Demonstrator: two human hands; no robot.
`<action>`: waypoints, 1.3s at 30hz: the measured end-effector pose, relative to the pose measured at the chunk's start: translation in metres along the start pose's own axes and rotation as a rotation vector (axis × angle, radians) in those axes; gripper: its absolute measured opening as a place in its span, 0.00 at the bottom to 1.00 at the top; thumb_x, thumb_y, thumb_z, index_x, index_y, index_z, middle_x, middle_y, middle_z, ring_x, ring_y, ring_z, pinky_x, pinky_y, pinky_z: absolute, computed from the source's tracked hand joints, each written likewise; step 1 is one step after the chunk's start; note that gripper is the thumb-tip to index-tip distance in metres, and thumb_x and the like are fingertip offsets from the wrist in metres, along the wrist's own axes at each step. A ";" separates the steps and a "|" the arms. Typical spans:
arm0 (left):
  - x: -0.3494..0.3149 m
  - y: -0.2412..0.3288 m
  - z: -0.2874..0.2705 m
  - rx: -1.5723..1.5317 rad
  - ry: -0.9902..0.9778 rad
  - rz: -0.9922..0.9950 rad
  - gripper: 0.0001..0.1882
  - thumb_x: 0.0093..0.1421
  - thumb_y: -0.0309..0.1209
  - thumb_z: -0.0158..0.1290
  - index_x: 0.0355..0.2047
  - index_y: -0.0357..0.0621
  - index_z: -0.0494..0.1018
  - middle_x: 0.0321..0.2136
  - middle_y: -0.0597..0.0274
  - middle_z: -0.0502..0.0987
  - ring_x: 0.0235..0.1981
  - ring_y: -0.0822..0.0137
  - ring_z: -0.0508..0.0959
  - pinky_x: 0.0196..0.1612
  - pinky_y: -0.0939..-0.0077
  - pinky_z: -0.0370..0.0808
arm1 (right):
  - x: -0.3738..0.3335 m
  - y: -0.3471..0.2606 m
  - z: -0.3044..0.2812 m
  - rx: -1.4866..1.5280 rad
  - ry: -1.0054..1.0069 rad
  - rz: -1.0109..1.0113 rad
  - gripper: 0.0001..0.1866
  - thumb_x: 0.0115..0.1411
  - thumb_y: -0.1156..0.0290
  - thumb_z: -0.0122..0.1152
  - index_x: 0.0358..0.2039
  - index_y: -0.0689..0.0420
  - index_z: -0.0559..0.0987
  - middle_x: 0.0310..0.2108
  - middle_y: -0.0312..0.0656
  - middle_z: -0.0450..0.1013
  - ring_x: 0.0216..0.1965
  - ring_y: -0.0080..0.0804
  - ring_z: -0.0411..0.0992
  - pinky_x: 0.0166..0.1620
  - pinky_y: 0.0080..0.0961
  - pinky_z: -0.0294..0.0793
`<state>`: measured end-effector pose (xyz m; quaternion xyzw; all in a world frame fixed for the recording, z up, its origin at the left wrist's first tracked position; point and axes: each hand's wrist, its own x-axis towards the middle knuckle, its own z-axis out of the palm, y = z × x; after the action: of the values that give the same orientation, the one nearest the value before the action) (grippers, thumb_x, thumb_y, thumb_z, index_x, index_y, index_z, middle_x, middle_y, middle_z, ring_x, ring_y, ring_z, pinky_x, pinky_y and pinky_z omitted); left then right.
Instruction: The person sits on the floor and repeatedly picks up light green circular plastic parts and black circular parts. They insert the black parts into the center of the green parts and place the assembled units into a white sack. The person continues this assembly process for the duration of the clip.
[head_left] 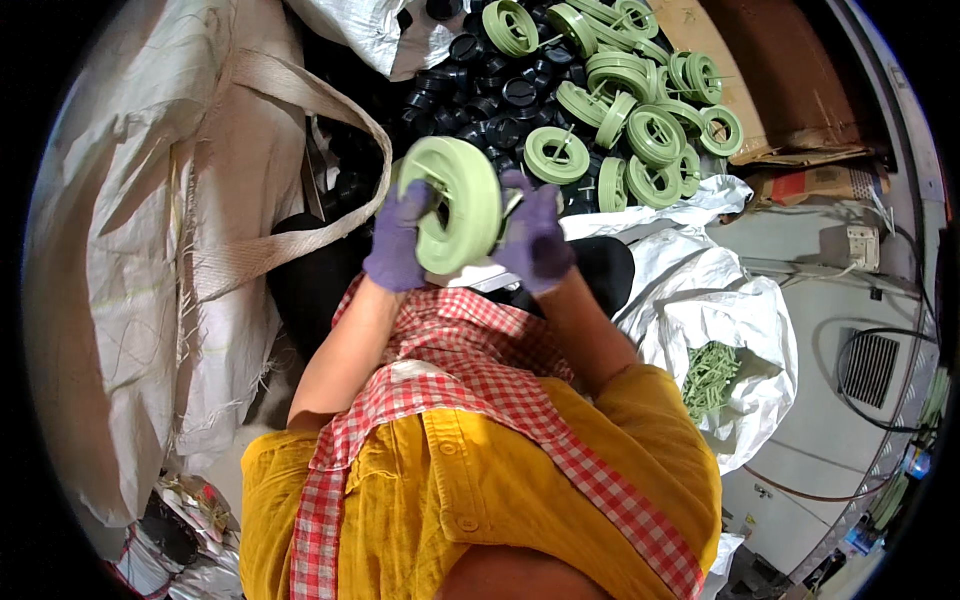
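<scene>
The person's left hand (398, 240), in a purple glove, was clamped on the near left side of a thick green ring (475, 190), the thumb reaching over its face toward the hole. The ring was tilted, held up above the lap, between the two hands. The right hand (537, 240), gloved too, was at the ring's right side with its fingers bent — I couldn't tell whether they had closed on anything.

Far beyond the hands lay a heap of black caps (520, 93), with more green wheels (655, 135) piled over its right part. On the right, a crumpled white bag (765, 330) gaped open — green sticks (712, 378) showed inside. A big pale sack (110, 250) filled the left, its wide strap (290, 245) looping toward the left hand
</scene>
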<state>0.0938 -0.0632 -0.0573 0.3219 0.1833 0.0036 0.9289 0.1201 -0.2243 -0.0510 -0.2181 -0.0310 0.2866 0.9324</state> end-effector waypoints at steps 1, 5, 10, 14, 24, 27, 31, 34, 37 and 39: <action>0.009 0.007 -0.014 0.020 -0.008 -0.016 0.16 0.60 0.37 0.51 0.45 0.41 0.69 0.35 0.63 0.74 0.36 0.69 0.77 0.40 0.73 0.77 | 0.002 -0.016 -0.013 0.194 -0.081 0.053 0.14 0.59 0.67 0.55 0.44 0.56 0.68 0.31 0.38 0.69 0.36 0.31 0.70 0.40 0.33 0.73; 0.025 0.015 -0.058 0.536 0.272 -0.168 0.30 0.54 0.40 0.58 0.54 0.40 0.65 0.44 0.54 0.73 0.46 0.60 0.74 0.51 0.67 0.70 | 0.049 -0.100 -0.060 -1.435 0.614 -0.494 0.18 0.50 0.71 0.62 0.41 0.59 0.72 0.36 0.45 0.70 0.39 0.41 0.70 0.43 0.34 0.70; 0.036 -0.022 -0.090 1.635 0.240 0.414 0.36 0.45 0.35 0.61 0.55 0.43 0.63 0.57 0.44 0.60 0.58 0.47 0.60 0.60 0.62 0.59 | 0.115 -0.109 -0.176 -2.366 0.925 0.095 0.23 0.51 0.55 0.61 0.48 0.43 0.72 0.47 0.45 0.68 0.48 0.45 0.70 0.48 0.40 0.69; 0.025 -0.013 -0.061 1.547 0.169 0.582 0.33 0.47 0.33 0.59 0.54 0.42 0.64 0.56 0.42 0.61 0.57 0.46 0.62 0.59 0.61 0.60 | 0.129 -0.085 -0.175 -2.267 0.845 0.193 0.13 0.57 0.62 0.51 0.43 0.45 0.74 0.43 0.46 0.72 0.46 0.46 0.71 0.47 0.41 0.70; 0.011 -0.017 -0.024 1.065 -0.022 0.292 0.21 0.53 0.33 0.56 0.47 0.39 0.70 0.39 0.55 0.74 0.39 0.64 0.74 0.45 0.73 0.71 | 0.103 -0.105 -0.145 -2.353 0.924 -0.043 0.18 0.59 0.64 0.47 0.51 0.43 0.69 0.47 0.46 0.70 0.45 0.49 0.71 0.47 0.41 0.70; -0.011 -0.014 -0.028 0.957 0.007 0.222 0.19 0.54 0.30 0.56 0.45 0.38 0.71 0.35 0.58 0.75 0.35 0.69 0.74 0.41 0.76 0.72 | 0.111 -0.103 -0.162 -2.265 0.908 0.259 0.28 0.54 0.61 0.54 0.57 0.41 0.65 0.52 0.48 0.68 0.50 0.49 0.69 0.52 0.41 0.67; -0.031 -0.010 -0.018 1.009 -0.047 0.145 0.17 0.54 0.28 0.56 0.44 0.36 0.72 0.32 0.61 0.76 0.32 0.74 0.73 0.38 0.80 0.71 | 0.124 -0.079 -0.193 -1.990 0.917 0.211 0.25 0.52 0.54 0.53 0.51 0.48 0.73 0.50 0.52 0.70 0.52 0.49 0.68 0.53 0.37 0.67; -0.021 -0.015 -0.021 1.001 -0.130 0.042 0.19 0.54 0.27 0.56 0.46 0.35 0.71 0.35 0.61 0.76 0.35 0.75 0.74 0.41 0.80 0.72 | 0.130 -0.072 -0.195 -1.875 0.993 0.113 0.22 0.56 0.53 0.50 0.44 0.53 0.76 0.43 0.53 0.73 0.45 0.51 0.71 0.47 0.39 0.69; -0.006 -0.008 -0.008 1.010 -0.050 0.040 0.22 0.54 0.28 0.56 0.49 0.35 0.69 0.36 0.60 0.75 0.37 0.73 0.74 0.44 0.80 0.71 | 0.110 -0.073 -0.154 -1.723 0.842 -0.181 0.17 0.58 0.59 0.53 0.40 0.57 0.77 0.36 0.52 0.75 0.38 0.48 0.74 0.41 0.36 0.70; 0.022 -0.022 -0.017 1.144 -0.039 0.486 0.36 0.52 0.33 0.59 0.59 0.37 0.58 0.50 0.54 0.67 0.51 0.65 0.67 0.56 0.72 0.63 | 0.096 -0.066 -0.111 -1.482 0.635 -0.308 0.12 0.56 0.65 0.59 0.38 0.58 0.77 0.31 0.47 0.76 0.34 0.33 0.75 0.38 0.28 0.70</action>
<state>0.1056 -0.0676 -0.0903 0.8010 0.0609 0.1102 0.5853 0.2548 -0.2641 -0.1294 -0.8416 0.0236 -0.0148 0.5395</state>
